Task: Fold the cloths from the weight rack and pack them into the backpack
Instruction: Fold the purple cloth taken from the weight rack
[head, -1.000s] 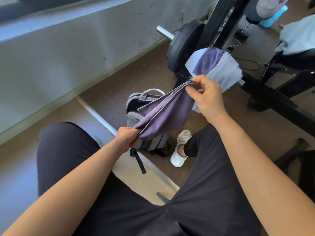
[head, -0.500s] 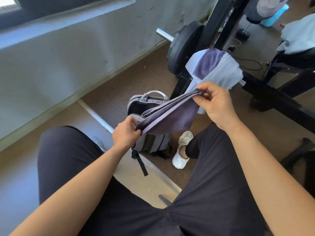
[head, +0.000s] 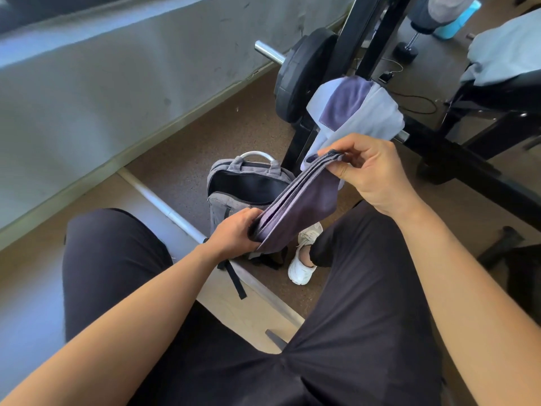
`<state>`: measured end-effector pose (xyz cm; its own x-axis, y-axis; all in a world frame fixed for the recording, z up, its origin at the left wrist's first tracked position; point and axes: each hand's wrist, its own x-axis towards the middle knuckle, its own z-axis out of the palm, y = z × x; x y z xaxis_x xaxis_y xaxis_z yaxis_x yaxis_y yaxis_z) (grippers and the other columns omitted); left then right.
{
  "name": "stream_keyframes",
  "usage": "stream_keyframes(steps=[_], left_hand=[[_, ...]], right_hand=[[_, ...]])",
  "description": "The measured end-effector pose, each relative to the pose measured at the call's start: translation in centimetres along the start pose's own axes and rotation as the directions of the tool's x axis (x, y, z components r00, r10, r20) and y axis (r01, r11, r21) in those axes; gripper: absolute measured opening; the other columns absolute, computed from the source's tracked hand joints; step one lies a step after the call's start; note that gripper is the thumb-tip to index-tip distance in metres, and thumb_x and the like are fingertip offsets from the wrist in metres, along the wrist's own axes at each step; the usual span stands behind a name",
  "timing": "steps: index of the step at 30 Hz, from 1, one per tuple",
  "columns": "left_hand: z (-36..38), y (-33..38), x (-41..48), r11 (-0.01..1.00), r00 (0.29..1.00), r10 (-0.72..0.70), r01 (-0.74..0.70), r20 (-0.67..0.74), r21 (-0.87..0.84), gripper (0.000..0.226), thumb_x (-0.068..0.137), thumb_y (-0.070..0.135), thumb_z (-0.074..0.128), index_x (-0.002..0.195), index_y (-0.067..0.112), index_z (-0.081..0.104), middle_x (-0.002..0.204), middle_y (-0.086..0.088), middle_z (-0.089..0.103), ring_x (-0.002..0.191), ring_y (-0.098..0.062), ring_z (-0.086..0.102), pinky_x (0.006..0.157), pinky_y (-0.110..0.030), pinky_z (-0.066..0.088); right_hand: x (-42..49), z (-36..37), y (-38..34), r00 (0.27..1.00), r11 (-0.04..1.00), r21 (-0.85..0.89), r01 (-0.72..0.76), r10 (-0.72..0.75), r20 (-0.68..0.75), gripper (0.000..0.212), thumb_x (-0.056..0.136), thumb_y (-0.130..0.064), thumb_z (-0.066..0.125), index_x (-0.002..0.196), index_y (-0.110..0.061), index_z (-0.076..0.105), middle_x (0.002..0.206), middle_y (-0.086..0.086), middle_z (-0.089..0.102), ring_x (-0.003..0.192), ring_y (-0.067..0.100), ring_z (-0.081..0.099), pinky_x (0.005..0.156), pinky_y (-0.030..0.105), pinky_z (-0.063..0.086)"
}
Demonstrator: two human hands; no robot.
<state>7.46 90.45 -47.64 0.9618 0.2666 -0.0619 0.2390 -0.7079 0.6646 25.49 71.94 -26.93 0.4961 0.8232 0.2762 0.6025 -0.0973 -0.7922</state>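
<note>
My left hand (head: 234, 231) has slid closer, shortening the purple cloth (head: 298, 206) into stacked layers. My right hand (head: 369, 174) pinches the far edge to square the fold above the open backpack (head: 231, 197).

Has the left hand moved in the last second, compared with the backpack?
Yes. The left hand came nearer the right hand, shortening the purple cloth; it now overlaps the backpack.
</note>
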Motion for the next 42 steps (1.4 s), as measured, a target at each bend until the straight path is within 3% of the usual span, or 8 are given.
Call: stream_keyframes(steps=[10,16,20,24,29,34,39,42], left_hand=[[-1.1,-0.5,-0.6,0.96,0.963,-0.234,0.207,-0.136,-0.189,0.012,0.068,0.027,0.064,0.078,0.023,0.068,0.068,0.004,0.066,0.069,-0.021,0.063,0.065,-0.037,0.051],[-5.7,-0.4,-2.6,0.548,0.821,-0.556,0.242,-0.131,-0.801,0.016,0.078,0.001,0.06,0.066,0.012,0.062,0.058,0.008,0.059,0.058,-0.005,0.054,0.066,-0.023,0.045],[-8.8,-0.3,-3.8,0.438,0.81,-0.572,0.17,-0.128,-0.883,0.002,0.065,0.014,0.049,0.066,0.013,0.049,0.065,-0.005,0.041,0.06,-0.014,0.038,0.059,-0.029,0.032],[-11.0,-0.4,-4.7,0.26,0.813,-0.579,0.247,0.054,-0.933,0.026,0.071,0.022,0.049,0.058,0.017,0.071,0.062,0.0,0.062,0.057,-0.015,0.058,0.056,-0.024,0.045],[-11.7,-1.0,-4.9,-0.058,0.688,-0.696,0.232,0.206,-0.971,0.045,0.088,0.025,0.04,0.043,0.021,0.04,0.047,0.003,0.04,0.044,-0.019,0.046,0.053,-0.024,0.04],[-10.5,-1.5,-5.5,-0.233,0.659,-0.648,0.306,0.382,-0.923,0.07,0.079,0.068,0.064,0.109,0.005,0.071,0.11,-0.018,0.072,0.106,-0.038,0.066,0.102,-0.051,0.048],[-9.5,-1.5,-4.9,0.09,0.637,-0.745,0.391,0.199,-0.916,0.029,0.088,0.032,0.076,0.104,0.007,0.075,0.091,-0.01,0.077,0.089,-0.029,0.071,0.093,-0.039,0.053],[-8.5,-1.8,-4.8,0.685,0.641,-0.683,0.396,-0.349,-0.612,0.018,0.1,0.028,0.063,0.091,0.015,0.071,0.082,-0.001,0.071,0.086,-0.024,0.064,0.076,-0.035,0.046]], right_hand=[[-0.1,-0.3,1.0,0.987,0.994,0.001,-0.107,0.107,-0.121,0.018,0.09,-0.004,0.072,0.099,-0.019,0.07,0.091,0.005,0.072,0.085,0.009,0.065,0.084,0.031,0.055],[-0.1,-0.1,4.2,0.928,0.966,0.005,-0.257,0.249,-0.276,0.006,0.095,-0.019,0.068,0.099,-0.015,0.067,0.093,0.018,0.071,0.081,0.021,0.065,0.076,0.041,0.055],[-0.1,2.0,6.0,0.924,0.944,-0.036,-0.329,0.314,-0.219,0.022,0.097,-0.023,0.065,0.099,-0.001,0.063,0.09,0.021,0.069,0.078,0.026,0.062,0.071,0.036,0.05],[0.3,5.0,7.6,0.908,0.92,-0.043,-0.389,0.375,-0.186,0.024,0.098,-0.029,0.06,0.092,-0.007,0.056,0.086,0.02,0.066,0.079,0.03,0.061,0.074,0.04,0.048],[0.9,8.9,8.8,0.884,0.896,-0.019,-0.444,0.434,-0.173,0.024,0.099,-0.024,0.058,0.078,-0.019,0.047,0.069,-0.003,0.049,0.064,0.01,0.045,0.066,0.033,0.035],[0.5,10.5,10.3,0.868,0.88,0.008,-0.475,0.47,-0.159,0.025,0.1,-0.024,0.057,0.078,-0.024,0.046,0.073,-0.004,0.048,0.066,0.009,0.044,0.061,0.022,0.037],[0.6,10.0,11.4,0.853,0.871,0.046,-0.489,0.489,-0.183,0.017,0.101,-0.024,0.056,0.087,-0.015,0.051,0.072,-0.005,0.051,0.067,0.008,0.047,0.06,0.021,0.037],[0.6,9.9,11.7,0.854,0.873,0.024,-0.487,0.482,-0.193,0.018,0.102,-0.025,0.056,0.087,-0.017,0.049,0.072,-0.008,0.049,0.065,0.005,0.046,0.058,0.017,0.035]])
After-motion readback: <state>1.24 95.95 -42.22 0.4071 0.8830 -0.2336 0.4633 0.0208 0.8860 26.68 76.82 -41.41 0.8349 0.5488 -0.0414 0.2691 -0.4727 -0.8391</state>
